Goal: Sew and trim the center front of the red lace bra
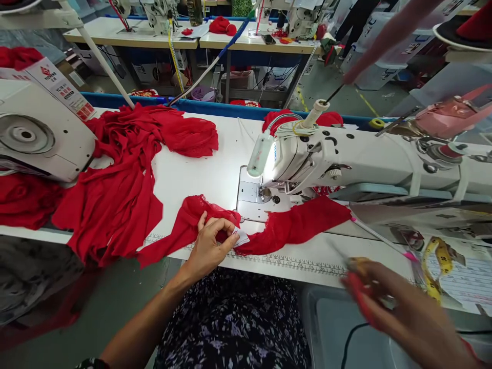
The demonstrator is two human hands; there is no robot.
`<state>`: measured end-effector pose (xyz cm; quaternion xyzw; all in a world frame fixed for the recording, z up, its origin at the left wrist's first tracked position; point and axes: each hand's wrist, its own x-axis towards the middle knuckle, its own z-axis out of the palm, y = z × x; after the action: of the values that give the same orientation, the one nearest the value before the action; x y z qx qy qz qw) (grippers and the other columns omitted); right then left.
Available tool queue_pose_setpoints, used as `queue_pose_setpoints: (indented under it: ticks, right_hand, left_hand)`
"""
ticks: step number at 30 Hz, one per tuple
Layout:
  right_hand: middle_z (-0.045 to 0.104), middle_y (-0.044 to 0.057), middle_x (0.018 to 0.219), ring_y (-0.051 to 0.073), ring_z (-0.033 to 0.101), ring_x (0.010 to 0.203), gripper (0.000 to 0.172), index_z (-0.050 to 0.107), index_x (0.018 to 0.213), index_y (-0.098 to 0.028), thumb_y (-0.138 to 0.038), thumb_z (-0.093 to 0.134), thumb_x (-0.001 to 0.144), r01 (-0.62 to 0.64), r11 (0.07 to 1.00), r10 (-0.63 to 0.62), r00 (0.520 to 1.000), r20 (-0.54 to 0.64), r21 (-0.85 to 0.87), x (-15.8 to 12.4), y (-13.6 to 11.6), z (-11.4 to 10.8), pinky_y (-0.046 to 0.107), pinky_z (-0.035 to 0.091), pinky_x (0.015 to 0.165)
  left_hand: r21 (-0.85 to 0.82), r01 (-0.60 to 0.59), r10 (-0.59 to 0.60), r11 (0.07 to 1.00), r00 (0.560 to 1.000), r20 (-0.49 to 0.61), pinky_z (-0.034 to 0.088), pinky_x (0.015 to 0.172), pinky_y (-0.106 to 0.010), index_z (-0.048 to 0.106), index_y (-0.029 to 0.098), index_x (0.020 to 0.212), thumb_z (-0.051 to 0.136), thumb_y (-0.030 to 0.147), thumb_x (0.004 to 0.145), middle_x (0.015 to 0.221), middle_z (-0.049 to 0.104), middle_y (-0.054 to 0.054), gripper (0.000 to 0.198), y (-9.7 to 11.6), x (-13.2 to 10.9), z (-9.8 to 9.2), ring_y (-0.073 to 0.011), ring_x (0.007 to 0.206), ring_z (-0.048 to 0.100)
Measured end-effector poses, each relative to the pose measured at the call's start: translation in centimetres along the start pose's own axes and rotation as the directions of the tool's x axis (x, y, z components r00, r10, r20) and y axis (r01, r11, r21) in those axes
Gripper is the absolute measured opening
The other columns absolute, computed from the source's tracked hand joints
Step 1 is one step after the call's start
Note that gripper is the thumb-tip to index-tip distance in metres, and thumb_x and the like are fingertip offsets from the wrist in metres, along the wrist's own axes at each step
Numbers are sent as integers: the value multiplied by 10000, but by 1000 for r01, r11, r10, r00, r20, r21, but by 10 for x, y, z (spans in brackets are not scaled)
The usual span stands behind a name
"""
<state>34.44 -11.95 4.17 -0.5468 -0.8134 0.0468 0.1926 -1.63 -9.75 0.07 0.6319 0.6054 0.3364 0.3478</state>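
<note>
My left hand (pixel 210 241) pinches a small white label (pixel 241 237) together with a strip of red lace-edged fabric (pixel 295 225) at the table's front edge. The strip stretches to both sides of that hand, its right part lying in front of the white sewing machine (pixel 326 159). Smeared by motion, my right hand (pixel 400 302) is closed around small red-handled scissors (pixel 357 287), apart from the fabric at the lower right. The blade tips point left and are blurred. Beside the machine's needle area, a lit lamp (pixel 259 156) shines on the metal plate (pixel 249 192).
A heap of red fabric pieces (pixel 123 179) covers the table's left, against another machine (pixel 42 128). A printed ruler (pixel 284 261) runs along the front edge. At right lie a yellow tape measure (pixel 432 266) and written paper (pixel 467 282). A grey bin (pixel 313 312) sits below.
</note>
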Motion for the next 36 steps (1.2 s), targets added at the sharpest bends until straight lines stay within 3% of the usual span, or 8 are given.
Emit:
queue_pose_setpoints:
  ticks: [1, 2, 4, 7, 12, 29, 36]
  right_hand:
    - [701, 110, 864, 267, 658, 660, 228, 596, 999, -336, -534, 580, 885, 50, 996, -57, 994, 93, 77, 10, -21, 7, 384, 495, 479]
    - [695, 110, 902, 266, 672, 743, 255, 583, 989, -298, -529, 603, 884, 88, 993, -96, 989, 108, 79, 20, -39, 15, 372, 523, 541]
    - [670, 88, 865, 230, 655, 751, 301, 567, 931, -242, -542, 554, 918, 160, 987, -162, 983, 82, 33, 37, -67, 30, 326, 493, 557]
    - [634, 48, 793, 182, 620, 701, 316, 571, 872, -206, -498, 491, 963, 256, 965, -251, 964, 87, -55, 51, -87, 52, 280, 392, 514]
    - [592, 15, 719, 159, 573, 636, 338, 558, 808, -197, -485, 490, 971, 276, 951, -269, 961, 66, -142, 56, -88, 67, 275, 316, 509]
    - [606, 29, 693, 155, 559, 618, 384, 612, 811, -192, -485, 442, 991, 258, 950, -249, 966, 73, -173, 55, -87, 69, 278, 303, 524]
    - [624, 19, 722, 164, 593, 624, 309, 613, 844, -192, -463, 516, 957, 220, 971, -200, 963, 180, -94, 55, -86, 71, 282, 351, 541]
  left_hand:
    - [5, -4, 4, 1000, 1000, -1, 36, 1237, -572, 582, 243, 827, 587, 353, 897, 816, 638, 57, 130, 0, 0, 0, -142, 853, 607]
    - [12, -9, 9, 1000, 1000, -2, 43, 1238, -572, 581, 242, 817, 589, 353, 897, 814, 639, 59, 137, 0, 0, 0, -141, 853, 608]
    - [18, -14, 14, 1000, 1000, -3, 49, 1237, -578, 585, 243, 810, 591, 355, 896, 812, 643, 58, 141, 0, -1, 0, -143, 853, 611]
    - [1, -6, 6, 1000, 1000, -7, 38, 1235, -586, 599, 247, 820, 586, 349, 896, 817, 646, 52, 128, 0, -1, -1, -151, 861, 617]
    - [-31, -2, 1, 1000, 999, -42, 47, 1237, -576, 608, 244, 804, 594, 318, 882, 785, 623, 57, 107, 1, -2, 0, -145, 833, 616]
    - [-29, -6, 4, 1000, 997, -82, -20, 1238, -569, 620, 251, 811, 601, 277, 862, 787, 617, 52, 60, 3, -3, 4, -161, 887, 622]
    - [-17, -9, 8, 1000, 997, -71, -14, 1238, -566, 613, 249, 797, 599, 286, 868, 778, 612, 50, 82, 4, -3, 3, -161, 881, 620]
